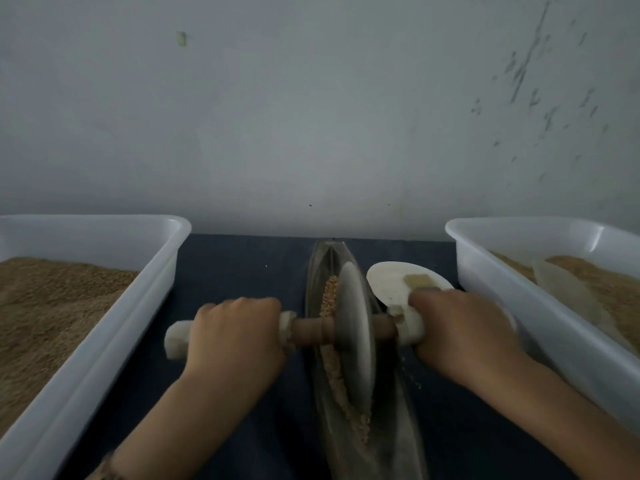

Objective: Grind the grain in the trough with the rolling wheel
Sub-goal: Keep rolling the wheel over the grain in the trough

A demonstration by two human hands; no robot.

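Grain lies along the metal trough at the middle of the dark counter, heaped against the left face of the rolling wheel. Fingers of the left hand curl round the left end of the wheel's wooden axle; those of the right hand curl round its right end. Just behind the right hand lies a white scoop. White tubs of brown meal stand on both sides, the right tub beside the right hand.
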